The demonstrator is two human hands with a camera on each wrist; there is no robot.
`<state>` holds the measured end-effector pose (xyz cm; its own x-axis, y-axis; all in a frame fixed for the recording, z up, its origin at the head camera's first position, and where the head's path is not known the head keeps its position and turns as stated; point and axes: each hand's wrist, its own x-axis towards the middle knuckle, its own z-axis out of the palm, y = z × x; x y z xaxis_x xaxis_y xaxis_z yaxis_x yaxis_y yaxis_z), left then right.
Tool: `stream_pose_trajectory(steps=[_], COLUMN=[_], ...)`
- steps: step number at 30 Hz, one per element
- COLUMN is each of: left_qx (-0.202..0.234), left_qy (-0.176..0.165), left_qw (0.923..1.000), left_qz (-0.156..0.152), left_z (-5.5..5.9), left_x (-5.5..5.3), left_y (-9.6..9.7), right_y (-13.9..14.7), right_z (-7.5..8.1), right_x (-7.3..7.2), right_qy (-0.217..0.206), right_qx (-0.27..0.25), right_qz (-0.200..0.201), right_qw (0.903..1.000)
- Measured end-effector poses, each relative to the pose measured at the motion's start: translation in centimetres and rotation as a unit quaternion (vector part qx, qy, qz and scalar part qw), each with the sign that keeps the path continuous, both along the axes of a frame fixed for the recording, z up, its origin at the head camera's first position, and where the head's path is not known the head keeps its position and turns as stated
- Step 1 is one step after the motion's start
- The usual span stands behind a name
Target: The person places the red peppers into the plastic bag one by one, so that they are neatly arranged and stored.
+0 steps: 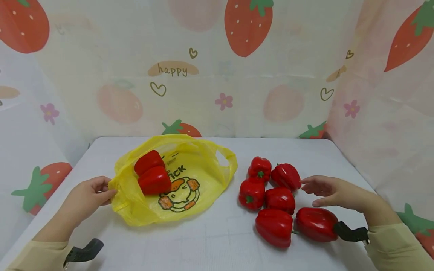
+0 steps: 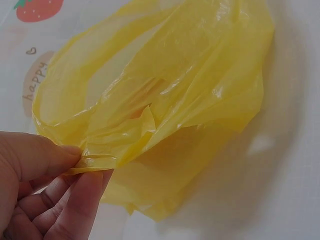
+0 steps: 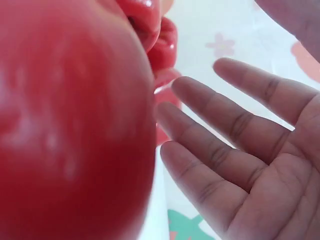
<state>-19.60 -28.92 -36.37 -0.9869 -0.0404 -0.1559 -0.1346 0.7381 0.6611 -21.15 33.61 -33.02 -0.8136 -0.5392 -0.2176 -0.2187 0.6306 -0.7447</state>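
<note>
A yellow plastic bag with a printed cartoon face lies with its mouth spread toward me, and two red bell peppers rest inside it. Thumb and fingers of my left hand pinch the bag's left edge; the left wrist view shows the thin film between them. My right hand hovers at the right of several loose red bell peppers, fingers extended and nothing in its grasp. Its fingertips are close to the back right pepper. One pepper looms large beside the spread fingers in the right wrist view.
The white table carries the bag on the left and the loose peppers on the right. Behind and at both sides hangs a strawberry-printed cloth. A black strap piece sticks out from the right sleeve, overlapping the front right pepper.
</note>
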Motion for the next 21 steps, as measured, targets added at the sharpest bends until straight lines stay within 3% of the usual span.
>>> stream_pose_trajectory(steps=[6,21], left_qx=[-0.001,0.000], left_qy=[0.003,0.002], left_qw=[1.0000,1.0000], left_qz=[0.000,0.001], left_z=[0.0,-0.2], left_x=[0.0,0.0], left_y=[0.0,0.1], right_y=[0.8,2.1], right_z=[-0.4,-2.0], right_x=[0.4,1.7], right_qy=[-0.008,-0.091], right_qx=[-0.010,-0.017], right_qz=[0.001,-0.004], right_qw=[0.9999,0.9957])
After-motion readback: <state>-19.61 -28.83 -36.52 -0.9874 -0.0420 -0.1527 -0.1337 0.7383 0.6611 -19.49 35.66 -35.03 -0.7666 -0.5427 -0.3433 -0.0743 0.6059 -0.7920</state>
